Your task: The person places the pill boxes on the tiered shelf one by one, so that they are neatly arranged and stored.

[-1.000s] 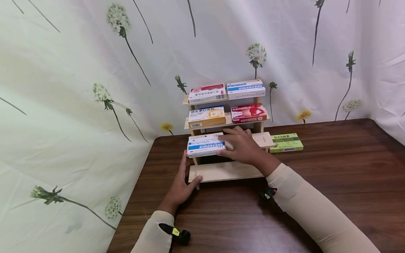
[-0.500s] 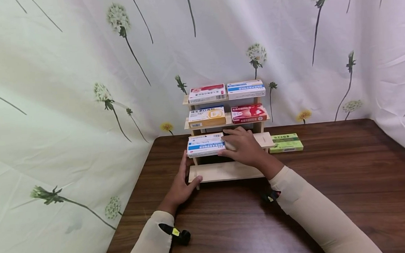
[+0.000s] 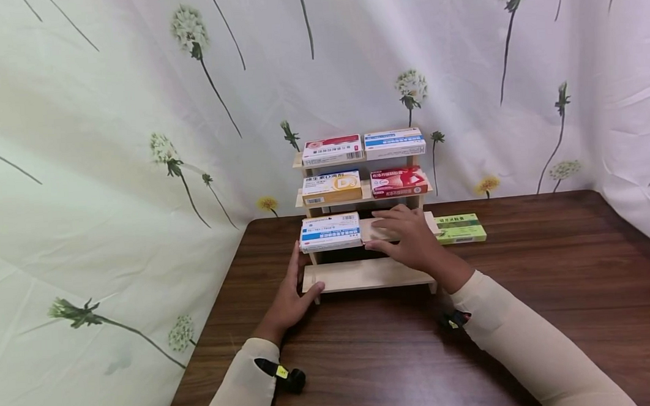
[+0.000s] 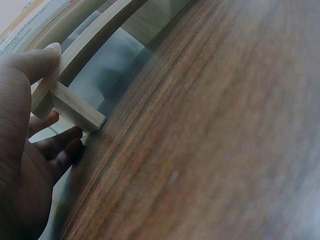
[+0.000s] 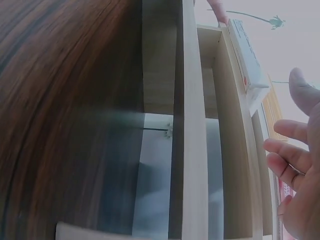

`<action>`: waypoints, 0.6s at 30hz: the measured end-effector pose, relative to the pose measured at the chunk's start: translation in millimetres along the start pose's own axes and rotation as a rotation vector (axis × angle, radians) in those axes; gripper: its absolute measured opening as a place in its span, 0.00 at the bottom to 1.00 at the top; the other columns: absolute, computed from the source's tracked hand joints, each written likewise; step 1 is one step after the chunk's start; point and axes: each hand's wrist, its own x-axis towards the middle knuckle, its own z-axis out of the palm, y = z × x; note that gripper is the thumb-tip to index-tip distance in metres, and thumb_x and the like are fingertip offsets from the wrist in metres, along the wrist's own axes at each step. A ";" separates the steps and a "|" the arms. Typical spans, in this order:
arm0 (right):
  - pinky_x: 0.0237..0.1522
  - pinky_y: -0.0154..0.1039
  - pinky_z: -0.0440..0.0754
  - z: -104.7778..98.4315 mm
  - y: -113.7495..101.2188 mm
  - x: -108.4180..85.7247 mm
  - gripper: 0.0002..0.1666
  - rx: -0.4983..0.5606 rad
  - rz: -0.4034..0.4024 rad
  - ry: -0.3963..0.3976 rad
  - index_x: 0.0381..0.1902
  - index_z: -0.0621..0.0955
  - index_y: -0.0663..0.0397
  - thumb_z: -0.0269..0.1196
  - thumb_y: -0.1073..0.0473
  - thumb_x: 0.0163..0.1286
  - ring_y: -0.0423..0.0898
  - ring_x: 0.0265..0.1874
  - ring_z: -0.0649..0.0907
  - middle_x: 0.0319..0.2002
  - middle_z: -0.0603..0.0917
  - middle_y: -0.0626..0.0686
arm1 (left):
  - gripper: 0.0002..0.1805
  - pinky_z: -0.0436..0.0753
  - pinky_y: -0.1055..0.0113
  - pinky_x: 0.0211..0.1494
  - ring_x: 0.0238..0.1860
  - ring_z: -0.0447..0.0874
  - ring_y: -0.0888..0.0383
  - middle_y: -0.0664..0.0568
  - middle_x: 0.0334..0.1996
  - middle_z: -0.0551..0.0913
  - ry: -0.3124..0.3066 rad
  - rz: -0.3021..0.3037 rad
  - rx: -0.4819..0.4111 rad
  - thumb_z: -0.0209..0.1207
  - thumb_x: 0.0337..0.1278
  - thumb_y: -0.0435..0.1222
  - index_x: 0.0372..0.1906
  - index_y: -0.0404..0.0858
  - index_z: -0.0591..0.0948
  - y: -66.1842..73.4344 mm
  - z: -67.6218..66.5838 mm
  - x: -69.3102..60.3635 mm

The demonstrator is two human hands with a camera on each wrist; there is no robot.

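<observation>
My left hand (image 3: 287, 300) grips the left end of a tiered wooden display stand (image 3: 370, 275). In the left wrist view its thumb (image 4: 42, 62) lies on the lowest plank (image 4: 92, 42), with the other fingers beside the stand's leg. A white and blue medicine box (image 3: 331, 232) lies on the left of the second tier from the bottom. To the right of that box, my right hand (image 3: 412, 241) hovers by the same tier, fingers loosely bent and nothing in them. The right wrist view shows a gap between this hand (image 5: 302, 160) and the box (image 5: 247, 60).
On the tier above sit a yellow vitamin D box (image 3: 331, 187) and a red box (image 3: 400, 182). The top tier bears a red-and-white box (image 3: 332, 150) and a blue-and-white box (image 3: 395, 143). A green box (image 3: 460, 228) lies on the dark wooden table (image 3: 554, 264) right of the stand.
My right hand has let go of the white and blue box and drawn back to the right. That box stays on its tier. My left hand has not moved.
</observation>
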 end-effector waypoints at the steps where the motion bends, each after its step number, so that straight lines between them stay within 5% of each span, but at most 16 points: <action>1: 0.52 0.58 0.71 -1.0 1.2 -1.5 0.29 0.008 -0.002 0.006 0.57 0.93 0.52 0.81 0.43 0.65 0.54 0.55 0.84 0.64 0.90 0.55 | 0.62 0.61 0.35 0.85 0.82 0.67 0.37 0.39 0.85 0.63 -0.001 -0.001 -0.001 0.69 0.75 0.42 0.90 0.63 0.33 0.0 0.0 0.1; 18: 0.50 0.55 0.66 -19.8 14.8 -22.0 0.27 0.007 0.013 0.056 0.56 0.93 0.54 0.82 0.47 0.63 0.57 0.56 0.84 0.62 0.91 0.57 | 0.61 0.60 0.34 0.86 0.83 0.66 0.38 0.40 0.86 0.62 0.003 0.001 0.008 0.69 0.76 0.43 0.90 0.65 0.34 -2.4 0.6 0.4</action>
